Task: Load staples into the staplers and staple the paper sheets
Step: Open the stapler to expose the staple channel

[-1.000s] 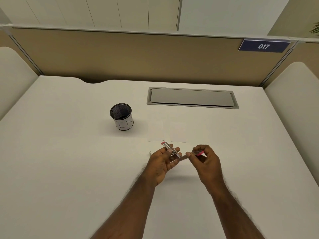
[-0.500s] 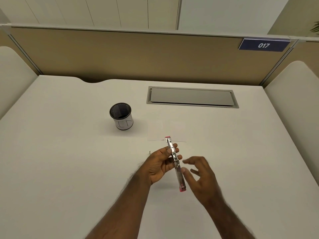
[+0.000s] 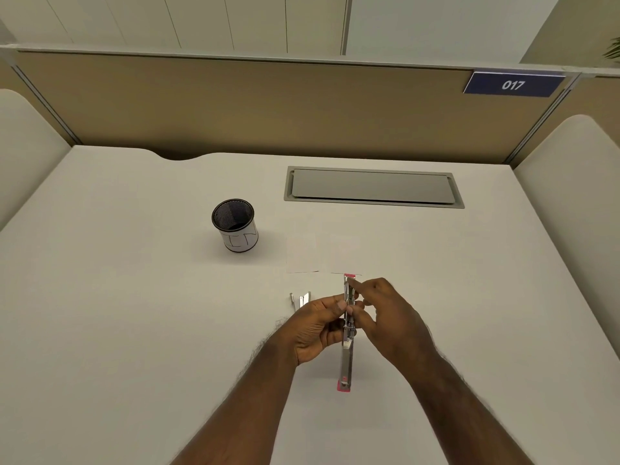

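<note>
sign (image 3: 513,84): "017", white on blue | on partition top, far right

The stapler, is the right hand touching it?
Touching. The head view shows the right hand with its fingertips on the far half of the opened stapler, while the left hand grips its middle.

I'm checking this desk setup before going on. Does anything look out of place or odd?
Nothing is spilled or damaged. The stapler is swung fully open, held by the left hand, as loading needs. Staple strips lie loose beside the paper sheets, slightly askew.
</note>
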### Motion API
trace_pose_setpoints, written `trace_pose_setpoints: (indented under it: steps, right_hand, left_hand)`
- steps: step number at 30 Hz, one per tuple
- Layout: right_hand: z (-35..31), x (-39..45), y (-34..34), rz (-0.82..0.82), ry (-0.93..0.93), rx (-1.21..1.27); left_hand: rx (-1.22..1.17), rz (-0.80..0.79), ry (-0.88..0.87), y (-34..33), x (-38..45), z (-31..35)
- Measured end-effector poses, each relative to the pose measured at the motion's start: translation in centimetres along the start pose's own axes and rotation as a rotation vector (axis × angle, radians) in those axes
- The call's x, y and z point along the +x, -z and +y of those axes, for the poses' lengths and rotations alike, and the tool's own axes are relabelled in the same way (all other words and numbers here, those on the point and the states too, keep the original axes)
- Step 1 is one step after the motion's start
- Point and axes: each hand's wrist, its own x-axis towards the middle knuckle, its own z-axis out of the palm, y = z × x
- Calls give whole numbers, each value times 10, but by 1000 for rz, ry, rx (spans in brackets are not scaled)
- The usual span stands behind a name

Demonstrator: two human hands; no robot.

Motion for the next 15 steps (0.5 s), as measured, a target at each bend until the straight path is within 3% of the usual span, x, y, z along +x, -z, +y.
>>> trace_pose_setpoints:
  steps: [5, 15]
  right_hand:
    - [-3, 2, 1, -31, -5, -88]
    - [-3, -5, -2, -36, -36, -24]
  left_hand:
    - [6, 18, 0, 4, 2, -1]
    - [-31, 27, 27, 8, 9, -4]
